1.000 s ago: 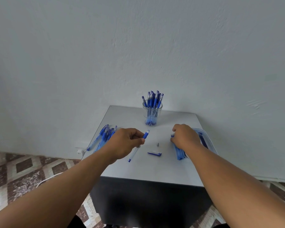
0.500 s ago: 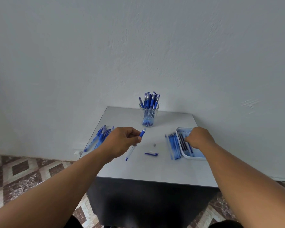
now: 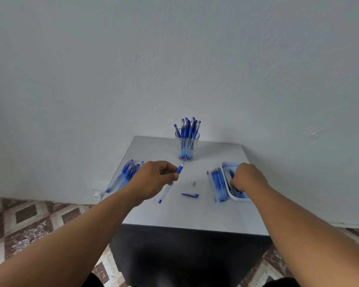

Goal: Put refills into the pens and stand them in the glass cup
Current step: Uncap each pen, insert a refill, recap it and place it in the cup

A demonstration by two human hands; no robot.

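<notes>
My left hand (image 3: 153, 179) grips an open pen barrel (image 3: 169, 186) with a blue grip, tilted above the table. My right hand (image 3: 247, 178) reaches into the white tray (image 3: 224, 165) of dark refills (image 3: 231, 174), fingers curled down among them; whether they hold one is hidden. A glass cup (image 3: 187, 147) with several blue pens stands at the back. A small metal tip (image 3: 194, 183) and a blue cap (image 3: 190, 195) lie between my hands.
A pile of blue pens (image 3: 124, 175) lies at the table's left edge. A row of blue pen barrels (image 3: 218, 184) lies just left of the tray. The small grey table (image 3: 184, 216) stands against a white wall, patterned floor tiles around it.
My right hand moved from the row of barrels rightward into the tray and sank among the refills. My left hand kept holding the pen barrel almost still.
</notes>
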